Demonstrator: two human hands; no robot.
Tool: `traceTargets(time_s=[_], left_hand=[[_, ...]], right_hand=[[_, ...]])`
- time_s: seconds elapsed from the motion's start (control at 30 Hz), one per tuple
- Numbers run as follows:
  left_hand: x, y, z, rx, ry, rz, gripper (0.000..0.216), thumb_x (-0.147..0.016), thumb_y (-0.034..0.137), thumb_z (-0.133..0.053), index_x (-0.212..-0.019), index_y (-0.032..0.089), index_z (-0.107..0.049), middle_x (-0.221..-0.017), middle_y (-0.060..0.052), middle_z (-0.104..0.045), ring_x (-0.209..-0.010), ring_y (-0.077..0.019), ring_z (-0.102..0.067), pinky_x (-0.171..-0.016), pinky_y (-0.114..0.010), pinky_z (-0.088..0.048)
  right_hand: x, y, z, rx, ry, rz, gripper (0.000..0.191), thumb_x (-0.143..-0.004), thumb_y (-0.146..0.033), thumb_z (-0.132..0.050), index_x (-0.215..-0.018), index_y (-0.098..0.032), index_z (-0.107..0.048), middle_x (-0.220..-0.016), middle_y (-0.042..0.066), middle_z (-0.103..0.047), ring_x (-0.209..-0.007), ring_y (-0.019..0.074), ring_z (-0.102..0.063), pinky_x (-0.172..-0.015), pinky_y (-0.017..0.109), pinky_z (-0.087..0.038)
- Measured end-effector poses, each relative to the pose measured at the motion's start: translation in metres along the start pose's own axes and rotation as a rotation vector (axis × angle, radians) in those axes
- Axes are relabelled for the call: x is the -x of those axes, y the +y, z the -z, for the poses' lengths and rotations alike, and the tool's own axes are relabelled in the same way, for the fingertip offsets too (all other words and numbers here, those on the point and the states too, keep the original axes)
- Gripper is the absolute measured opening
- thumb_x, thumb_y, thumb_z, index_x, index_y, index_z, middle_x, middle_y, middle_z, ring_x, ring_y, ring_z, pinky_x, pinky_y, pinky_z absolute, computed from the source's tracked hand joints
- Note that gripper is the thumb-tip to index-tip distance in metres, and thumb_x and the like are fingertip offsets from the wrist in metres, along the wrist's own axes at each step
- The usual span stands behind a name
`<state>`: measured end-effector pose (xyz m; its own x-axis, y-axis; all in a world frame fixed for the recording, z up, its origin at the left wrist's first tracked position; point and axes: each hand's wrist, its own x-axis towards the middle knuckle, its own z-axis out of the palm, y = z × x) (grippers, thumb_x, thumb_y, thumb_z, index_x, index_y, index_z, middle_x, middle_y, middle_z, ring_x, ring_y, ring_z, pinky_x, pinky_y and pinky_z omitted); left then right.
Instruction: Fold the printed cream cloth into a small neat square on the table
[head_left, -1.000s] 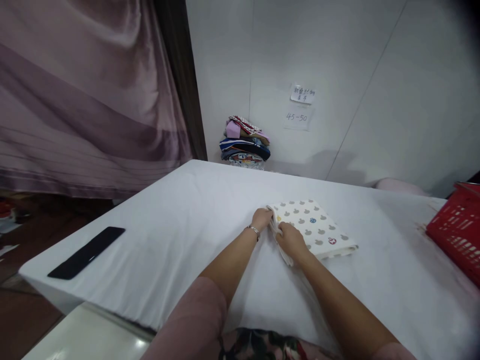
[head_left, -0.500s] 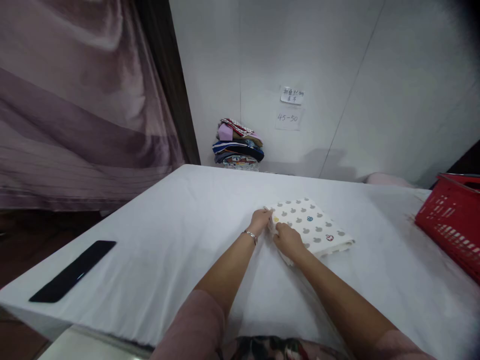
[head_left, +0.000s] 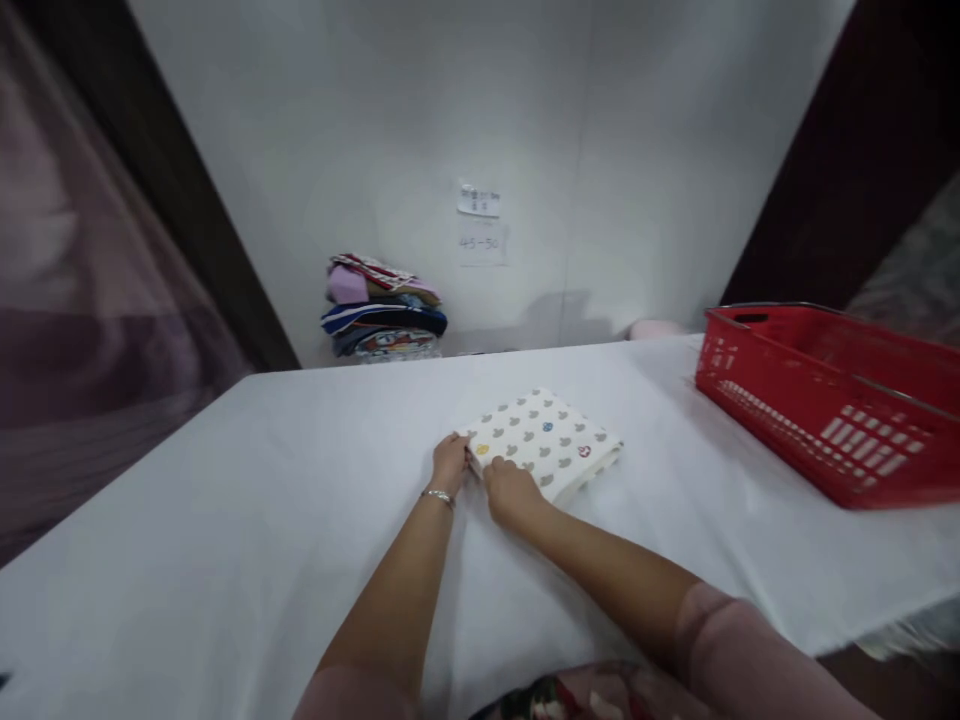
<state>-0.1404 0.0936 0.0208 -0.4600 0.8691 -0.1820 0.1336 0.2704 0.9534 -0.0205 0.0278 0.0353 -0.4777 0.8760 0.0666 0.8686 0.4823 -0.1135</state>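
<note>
A folded white cloth (head_left: 534,432) with grey, yellow, blue and red printed motifs lies on the white-covered table (head_left: 300,520). Its layers show along the right edge. At the cloth's left corner, my left hand (head_left: 450,460), with a silver bracelet on the wrist, pinches the edge. My right hand (head_left: 513,492) is closed on the near-left edge, a little nearer to me; its fingertips are partly hidden under the hand.
On the right of the table stands a red plastic basket (head_left: 787,390) with slotted walls. A pile of folded fabrics (head_left: 386,310) rests at the far edge, against the wall. Two paper notes (head_left: 480,225) hang on the wall, and a draped curtain (head_left: 90,330) is at the left.
My view has turned right, bringing more of the red basket in and leaving the black flat object almost out of view. The cloth's near-left edge, loose and hanging before, now looks straighter and tucked.
</note>
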Motion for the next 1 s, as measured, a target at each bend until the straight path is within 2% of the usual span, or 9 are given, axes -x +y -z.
traceTargets(time_s=[0.13, 0.2, 0.27, 0.37, 0.5, 0.67, 0.83, 0.93, 1.0], left_hand=[[-0.008, 0.002, 0.005, -0.124, -0.012, -0.040, 0.011, -0.076, 0.018, -0.053, -0.066, 0.017, -0.050, -0.050, 0.003, -0.050, -0.050, -0.0109, -0.053, -0.048, -0.020, -0.042], [-0.007, 0.005, 0.009, -0.205, 0.032, -0.094, 0.007, -0.074, 0.019, -0.059, -0.075, 0.016, -0.053, -0.062, -0.001, -0.058, -0.065, -0.0169, -0.060, -0.059, -0.027, -0.048], [0.000, 0.010, 0.012, -0.273, 0.086, -0.175, 0.021, -0.072, 0.020, -0.063, -0.091, 0.015, -0.055, -0.084, -0.006, -0.064, -0.087, -0.0235, -0.062, -0.076, -0.036, -0.049], [0.016, 0.015, 0.004, -0.366, 0.066, -0.445, 0.037, -0.077, 0.023, -0.060, -0.112, 0.017, -0.052, -0.117, -0.010, -0.058, -0.114, -0.0250, -0.052, -0.099, -0.040, -0.040], [0.026, 0.007, -0.017, -0.593, -0.207, -0.839, 0.036, -0.084, 0.032, -0.053, -0.117, 0.016, -0.055, -0.133, -0.012, -0.051, -0.128, -0.0242, -0.042, -0.109, -0.039, -0.031], [0.020, -0.018, -0.022, -0.816, -0.354, -0.814, 0.041, -0.087, 0.038, -0.050, -0.122, 0.018, -0.056, -0.142, -0.011, -0.043, -0.135, -0.0260, -0.034, -0.112, -0.044, -0.024], [0.024, -0.026, -0.018, -0.853, -0.324, -0.880, 0.042, -0.090, 0.037, -0.044, -0.127, 0.019, -0.052, -0.145, -0.011, -0.040, -0.137, -0.0246, -0.031, -0.113, -0.044, -0.021], [0.026, -0.025, -0.018, -0.850, -0.324, -0.888, 0.043, -0.091, 0.037, -0.042, -0.128, 0.018, -0.051, -0.145, -0.011, -0.039, -0.137, -0.0234, -0.030, -0.114, -0.043, -0.020], [0.026, -0.026, -0.018, -0.825, -0.325, -0.890, 0.043, -0.091, 0.037, -0.042, -0.128, 0.018, -0.051, -0.145, -0.010, -0.040, -0.137, -0.0230, -0.030, -0.114, -0.043, -0.020]], right_hand=[[0.010, -0.001, -0.004, 0.046, 0.095, 0.106, 0.032, -0.074, -0.012, -0.055, -0.106, -0.013, -0.058, -0.104, 0.013, -0.059, -0.090, 0.0270, -0.053, -0.065, 0.035, -0.045], [0.018, 0.001, -0.007, 0.087, 0.158, 0.171, 0.029, -0.076, -0.012, -0.052, -0.104, -0.010, -0.059, -0.099, 0.014, -0.059, -0.088, 0.0270, -0.052, -0.063, 0.035, -0.044], [0.023, 0.003, -0.012, 0.105, 0.198, 0.202, 0.026, -0.078, -0.011, -0.050, -0.102, -0.010, -0.059, -0.099, 0.014, -0.058, -0.088, 0.0267, -0.051, -0.064, 0.036, -0.044], [0.024, 0.005, -0.019, 0.101, 0.220, 0.226, 0.019, -0.082, -0.012, -0.047, -0.095, -0.011, -0.061, -0.099, 0.014, -0.059, -0.090, 0.0263, -0.050, -0.068, 0.038, -0.044], [0.031, 0.001, -0.027, 0.078, 0.237, 0.214, 0.024, -0.086, -0.014, -0.042, -0.100, -0.013, -0.062, -0.100, 0.012, -0.061, -0.090, 0.0254, -0.051, -0.073, 0.040, -0.045], [0.069, -0.003, -0.027, 0.057, 0.299, 0.273, 0.019, -0.085, -0.021, -0.047, -0.089, -0.023, -0.066, -0.115, 0.008, -0.061, -0.115, 0.0289, -0.047, -0.097, 0.046, -0.038], [0.102, 0.022, -0.001, -0.295, 0.186, 0.551, 0.018, -0.080, -0.021, -0.051, -0.090, -0.028, -0.065, -0.106, -0.001, -0.068, -0.101, 0.0181, -0.060, -0.109, 0.041, -0.028], [0.098, 0.056, 0.025, -0.450, 0.355, 0.432, 0.031, -0.085, -0.020, -0.041, -0.105, -0.030, -0.062, -0.115, -0.001, -0.065, -0.110, 0.0148, -0.057, -0.105, 0.035, -0.037], [0.087, 0.084, 0.040, -0.451, 0.470, 0.245, 0.031, -0.086, -0.022, -0.040, -0.108, -0.028, -0.061, -0.117, 0.001, -0.064, -0.113, 0.0154, -0.055, -0.101, 0.036, -0.042]])
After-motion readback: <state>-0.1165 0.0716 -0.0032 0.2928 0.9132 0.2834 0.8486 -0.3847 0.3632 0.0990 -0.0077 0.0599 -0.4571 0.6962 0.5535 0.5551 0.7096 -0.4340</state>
